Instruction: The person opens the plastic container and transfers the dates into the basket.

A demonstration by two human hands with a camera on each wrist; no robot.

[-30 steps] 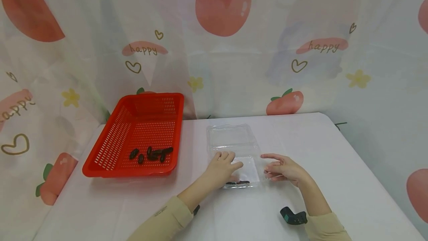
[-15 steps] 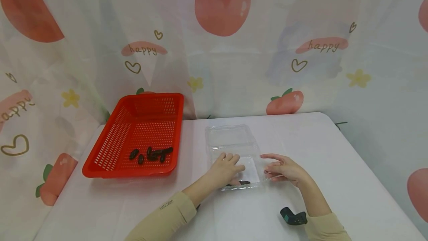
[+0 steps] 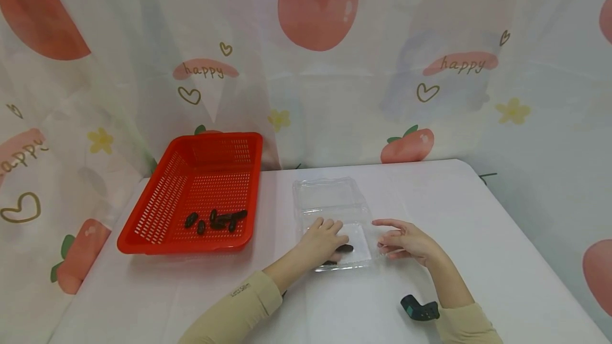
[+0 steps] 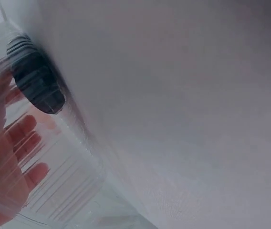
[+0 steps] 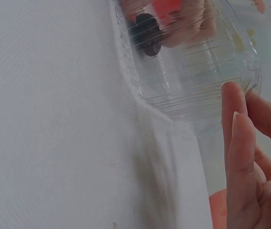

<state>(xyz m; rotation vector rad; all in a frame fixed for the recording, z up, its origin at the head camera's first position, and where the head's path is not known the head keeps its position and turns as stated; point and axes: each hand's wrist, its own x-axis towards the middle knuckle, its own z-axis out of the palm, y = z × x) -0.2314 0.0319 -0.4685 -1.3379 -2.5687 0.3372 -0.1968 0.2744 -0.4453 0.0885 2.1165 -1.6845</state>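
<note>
A clear plastic clamshell box (image 3: 359, 264) stands on the white table, its lid (image 3: 330, 194) folded back. My left hand (image 3: 317, 243) reaches into it with bent fingers and holds a dark oblong piece, like a date (image 3: 345, 248), which sticks out from under the fingers. Another such dark piece (image 3: 330, 263) lies by the front wall, also seen through the plastic in the left wrist view. My right hand (image 3: 406, 240) is at the box's right side, pinching the rim between thumb and finger; the rim (image 5: 250, 71) shows at its fingertips.
To the left stands a red perforated basket (image 3: 164, 203) with several dark oblong pieces (image 3: 224, 220) on its floor. A small black angled device (image 3: 419, 308) sits by the right wrist. A patterned curtain (image 3: 334, 94) hangs behind the table.
My left hand has moved slightly to the right inside the box. One dark piece has gone from the front wall towards the middle of the box. My right hand has stayed in place.
</note>
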